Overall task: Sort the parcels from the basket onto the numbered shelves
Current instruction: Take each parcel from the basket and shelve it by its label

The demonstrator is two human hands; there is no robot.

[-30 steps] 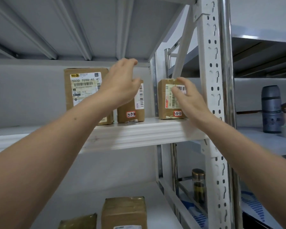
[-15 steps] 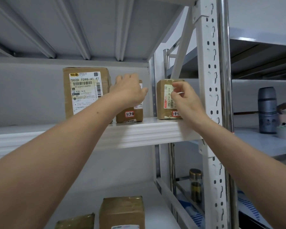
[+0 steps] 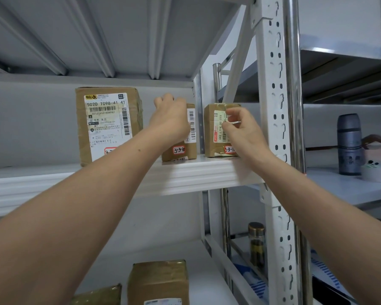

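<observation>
Three brown parcels stand on the white upper shelf (image 3: 207,172). At the left is a big parcel (image 3: 108,126) with a large shipping label. The middle parcel (image 3: 185,153) is marked 3-3-10. My left hand (image 3: 172,119) covers its upper part, with fingers curled over the top edge. The right parcel (image 3: 213,133) stands by the rack post, and its red-edged tag is partly hidden. My right hand (image 3: 242,130) is in front of it and pinches the white label on its face between thumb and curled fingers.
A white perforated upright (image 3: 273,106) and a chrome pole rise just right of my right hand. On the lower shelf lie a taped parcel (image 3: 158,282) and a flatter one (image 3: 97,296). A grey flask (image 3: 349,144) stands on the neighbouring shelf, with a glass bottle (image 3: 256,245) below it.
My left hand came down from an open reach and closed over the top of the middle parcel. My right hand went from lying flat on the right parcel to pinching its label.
</observation>
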